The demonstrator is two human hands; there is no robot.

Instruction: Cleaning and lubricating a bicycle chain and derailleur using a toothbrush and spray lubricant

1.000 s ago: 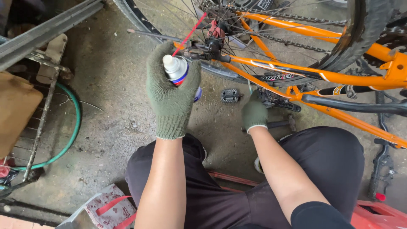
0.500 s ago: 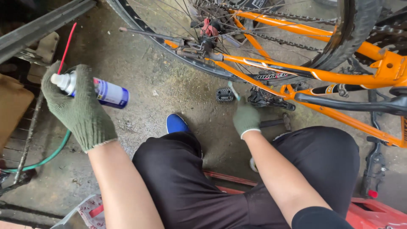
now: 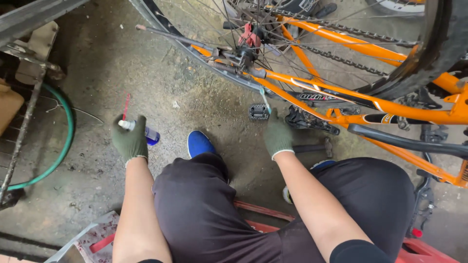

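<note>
My left hand, in a green knit glove, grips a blue spray can with a white cap and a thin red straw, held low over the concrete floor at the left. My right hand, also gloved, holds a small thin tool pointing up at the lower tube of an orange bicycle frame. The rear wheel with its spokes, hub and chain lies just beyond. A black pedal lies on the floor beside my right hand.
My knees in black trousers and a blue shoe fill the bottom middle. A hammer lies on the floor by the right knee. A green hose and a metal rack stand at the left. A red stool edge shows below.
My left hand carried the spray can away from the wheel hub, leftward and then down toward the floor. My right hand rose slightly toward the frame with the thin tool.
</note>
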